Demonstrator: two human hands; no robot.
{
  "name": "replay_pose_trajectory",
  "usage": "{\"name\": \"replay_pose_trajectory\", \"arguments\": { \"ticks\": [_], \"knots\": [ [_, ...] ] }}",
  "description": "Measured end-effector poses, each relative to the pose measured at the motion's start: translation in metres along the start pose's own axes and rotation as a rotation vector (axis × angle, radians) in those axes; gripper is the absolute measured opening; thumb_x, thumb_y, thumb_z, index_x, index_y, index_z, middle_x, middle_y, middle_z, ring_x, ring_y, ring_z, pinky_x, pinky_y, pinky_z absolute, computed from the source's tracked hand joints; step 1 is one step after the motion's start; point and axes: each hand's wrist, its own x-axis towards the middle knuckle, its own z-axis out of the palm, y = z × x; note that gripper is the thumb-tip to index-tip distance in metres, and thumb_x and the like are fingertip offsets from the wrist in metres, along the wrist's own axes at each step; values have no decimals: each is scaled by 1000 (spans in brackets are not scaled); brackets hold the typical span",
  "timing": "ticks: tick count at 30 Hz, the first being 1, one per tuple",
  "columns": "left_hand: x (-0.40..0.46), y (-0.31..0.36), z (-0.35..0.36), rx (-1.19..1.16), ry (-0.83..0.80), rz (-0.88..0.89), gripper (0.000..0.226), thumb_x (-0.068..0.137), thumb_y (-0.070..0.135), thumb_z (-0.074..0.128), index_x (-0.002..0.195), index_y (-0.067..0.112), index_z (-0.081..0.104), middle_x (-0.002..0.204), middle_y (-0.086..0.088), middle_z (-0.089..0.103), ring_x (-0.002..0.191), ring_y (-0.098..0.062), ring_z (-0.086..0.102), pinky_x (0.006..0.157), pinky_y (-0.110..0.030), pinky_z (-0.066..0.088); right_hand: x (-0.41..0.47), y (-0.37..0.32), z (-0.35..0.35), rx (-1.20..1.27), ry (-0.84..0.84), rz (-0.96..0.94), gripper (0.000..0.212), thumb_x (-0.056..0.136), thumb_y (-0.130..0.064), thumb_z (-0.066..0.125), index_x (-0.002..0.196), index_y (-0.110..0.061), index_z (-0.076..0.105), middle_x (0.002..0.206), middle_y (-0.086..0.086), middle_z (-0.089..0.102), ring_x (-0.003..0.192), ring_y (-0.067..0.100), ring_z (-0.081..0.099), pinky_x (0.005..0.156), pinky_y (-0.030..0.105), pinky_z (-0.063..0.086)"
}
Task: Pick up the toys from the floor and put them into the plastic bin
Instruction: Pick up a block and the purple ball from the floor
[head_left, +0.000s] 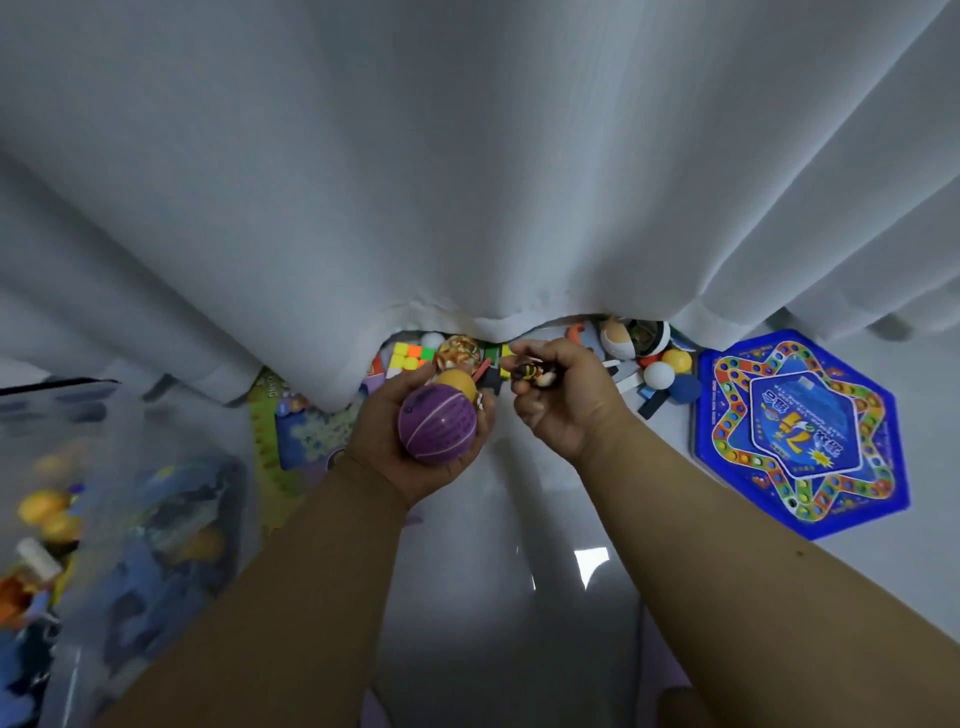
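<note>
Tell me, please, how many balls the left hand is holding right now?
2: a purple ball in the left hand's palm, and a yellow ball at its fingertips. More could be hidden behind.

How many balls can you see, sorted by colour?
Purple: 1, purple ball, in the left hand
Yellow: 2
White: 2
Blue: 1
Patterned: 1
Total: 7, not counting blurry ones in the bin.

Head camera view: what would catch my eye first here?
Two hands meet mid-picture: the left hand grips a purple ball and a yellow ball, the right hand a small striped toy. A blue hexagonal game board lies on the floor at right, and a white curtain fills the top.
</note>
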Motion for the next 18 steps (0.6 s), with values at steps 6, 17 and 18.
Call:
{"name": "replay_pose_trajectory", "arguments": {
  "ticks": [6, 17, 18],
  "knots": [
    [-72, 15, 44, 207, 102, 150, 39, 79, 31, 58, 105, 3, 65, 91, -18, 66, 72, -27, 66, 63, -33, 59, -53, 9, 54, 179, -157, 4, 17, 82, -8, 48, 83, 2, 62, 75, 17, 61, 65, 23, 58, 58, 24, 53],
    [-266, 72, 56, 470, 429, 431, 24, 84, 26, 54, 94, 7, 63, 75, -18, 65, 70, -26, 64, 65, -36, 57, -142, 75, 189, 23, -359, 179, 33, 94, -35, 51, 91, -3, 56, 109, 25, 56, 93, 32, 61, 85, 38, 53],
    [-280, 73, 48, 458, 465, 463, 23, 86, 26, 53, 90, 6, 63, 73, -18, 64, 72, -26, 62, 64, -37, 57, -149, 85, 200, -13, -372, 201, 34, 94, -37, 51, 90, -4, 56, 103, 22, 56, 91, 31, 61, 88, 38, 52]
  ]
}}
